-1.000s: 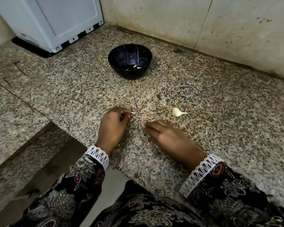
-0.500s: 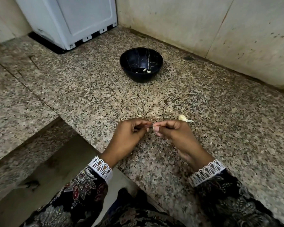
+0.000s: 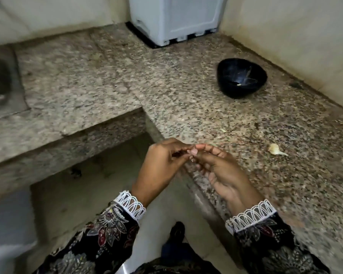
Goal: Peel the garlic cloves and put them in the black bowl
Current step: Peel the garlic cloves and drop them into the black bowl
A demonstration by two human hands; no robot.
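My left hand (image 3: 158,165) and right hand (image 3: 220,169) pinch one garlic clove (image 3: 192,151) together over the worktop's (image 3: 186,99) front edge. A second clove (image 3: 274,149) lies farther along the front edge to my right; the black bowl (image 3: 242,81) sits near the back edge.

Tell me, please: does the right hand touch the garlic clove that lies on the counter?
Apart. The head view shows bare granite counter between the right hand and the garlic clove, which lies alone to the hand's right.

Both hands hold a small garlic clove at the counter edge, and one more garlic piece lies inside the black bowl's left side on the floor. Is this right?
Not quite: in the head view the black bowl stands on the granite counter, not the floor. Both hands, left hand and right hand, do pinch a small clove.
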